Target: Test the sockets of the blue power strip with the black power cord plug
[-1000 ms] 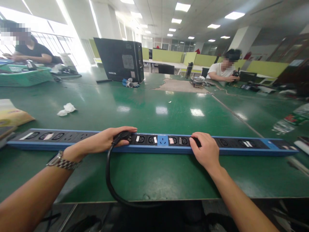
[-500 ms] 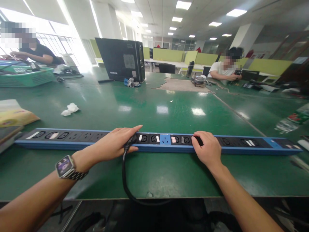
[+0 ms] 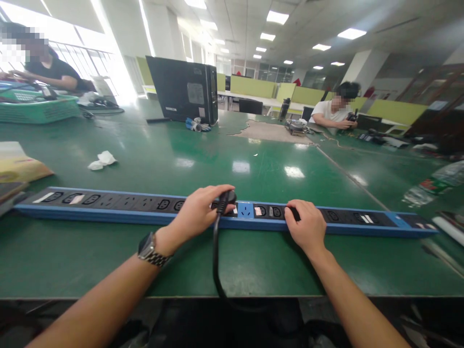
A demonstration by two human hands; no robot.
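Observation:
A long blue-and-black power strip (image 3: 203, 223) lies across the green table in front of me. My left hand (image 3: 199, 208), with a watch on its wrist, pinches a black plug (image 3: 228, 197) just above the strip, left of the blue socket (image 3: 245, 210). From the plug a black power cord (image 3: 216, 261) curves down past the table's front edge. Right of that socket, my right hand (image 3: 307, 224) rests on the strip with thumb and fingers curled against it. The plug's pins are hidden.
A black computer case (image 3: 181, 89) stands at the back with gloves (image 3: 197, 124) beside it. Crumpled tissue (image 3: 103, 159) and a green basket (image 3: 39, 108) are on the left. On the right lies a plastic bottle (image 3: 435, 183). Two people sit across the table.
My left hand has moved right along the strip with the plug, which now shows raised between thumb and fingers. My right hand stays at the same part of the strip. The view shifted slightly.

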